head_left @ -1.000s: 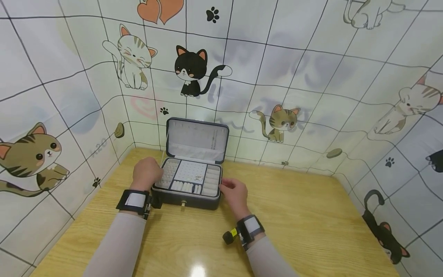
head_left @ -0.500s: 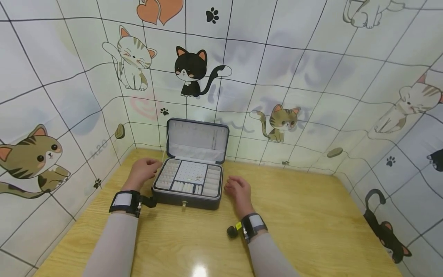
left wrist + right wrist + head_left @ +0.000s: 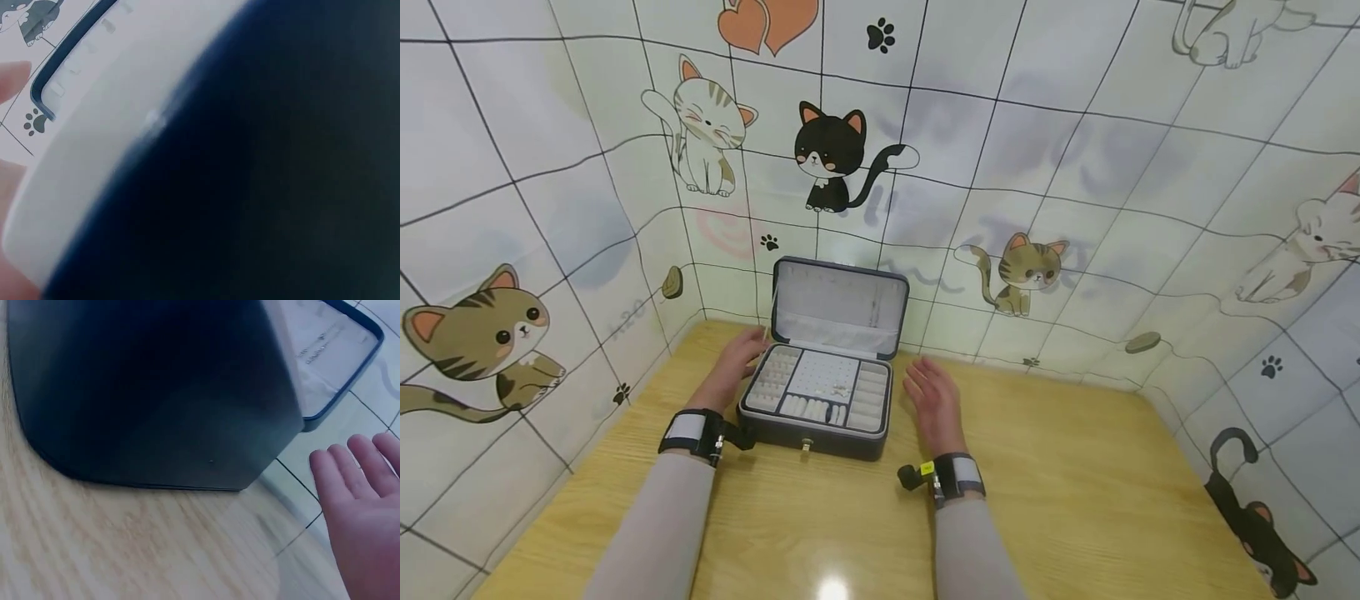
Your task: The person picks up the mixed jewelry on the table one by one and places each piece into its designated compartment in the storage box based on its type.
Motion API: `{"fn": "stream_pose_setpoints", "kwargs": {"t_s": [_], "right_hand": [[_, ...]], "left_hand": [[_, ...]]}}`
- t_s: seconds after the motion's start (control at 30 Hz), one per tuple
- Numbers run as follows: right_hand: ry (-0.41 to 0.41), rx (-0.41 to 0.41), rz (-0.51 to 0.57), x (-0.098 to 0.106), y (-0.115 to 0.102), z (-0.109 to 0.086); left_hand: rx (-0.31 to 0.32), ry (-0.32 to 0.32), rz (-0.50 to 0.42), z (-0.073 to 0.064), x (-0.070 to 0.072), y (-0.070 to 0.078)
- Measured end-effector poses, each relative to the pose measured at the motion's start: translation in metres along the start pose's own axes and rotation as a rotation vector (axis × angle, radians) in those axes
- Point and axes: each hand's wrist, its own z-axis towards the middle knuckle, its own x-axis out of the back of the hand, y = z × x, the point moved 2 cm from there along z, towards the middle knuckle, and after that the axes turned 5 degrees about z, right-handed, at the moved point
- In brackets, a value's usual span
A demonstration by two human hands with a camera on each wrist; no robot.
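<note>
A dark navy jewelry box stands on the wooden table with its lid raised. Inside its tray are cream rolls, small compartments and a white dotted panel with a few tiny earrings. Near the box's back left corner is my left hand, its fingers extended beside the rim. My right hand hovers off the right wall, fingers straight and holding nothing. In the right wrist view the palm shows apart from the box, and a thin necklace hangs inside the lid.
A tiled, cat-printed backdrop rises behind the box and on both sides. The wooden table extends to the right and toward the front. Small cameras are strapped to both wrists.
My left hand has left the tray's left side and moved outward, then back toward the lid. My right hand has let go of the right wall and straightened its fingers.
</note>
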Motion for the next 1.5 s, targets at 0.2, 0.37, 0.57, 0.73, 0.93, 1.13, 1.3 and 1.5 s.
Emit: {"fn": "stream_pose_setpoints", "kwargs": {"t_s": [0.2, 0.37, 0.57, 0.73, 0.93, 1.13, 1.3, 1.5], "right_hand": [[-0.151, -0.04, -0.099, -0.003, 0.005, 0.005], [-0.234, -0.048, -0.206, -0.003, 0.008, 0.007], [-0.298, -0.043, -0.253, -0.005, 0.008, 0.01], [-0.327, -0.059, -0.28, -0.005, 0.007, 0.008], [-0.34, -0.054, -0.274, -0.004, 0.005, 0.009], [-0.349, -0.05, -0.288, -0.004, 0.004, 0.01], [-0.342, -0.048, -0.293, -0.004, 0.003, 0.01], [-0.324, -0.052, -0.314, -0.005, -0.001, 0.009]], "left_hand": [[-0.018, -0.111, -0.036, 0.004, -0.002, -0.005], [-0.017, -0.127, -0.06, 0.006, -0.003, -0.012], [-0.08, -0.118, -0.056, 0.0, 0.002, -0.015], [-0.098, -0.127, -0.065, -0.002, 0.003, -0.015], [-0.104, -0.109, -0.066, -0.001, 0.002, -0.014], [-0.091, -0.083, -0.046, -0.002, 0.001, -0.013], [-0.09, -0.081, -0.037, -0.003, 0.001, -0.011], [-0.096, -0.085, -0.039, -0.004, 0.001, -0.008]]}}
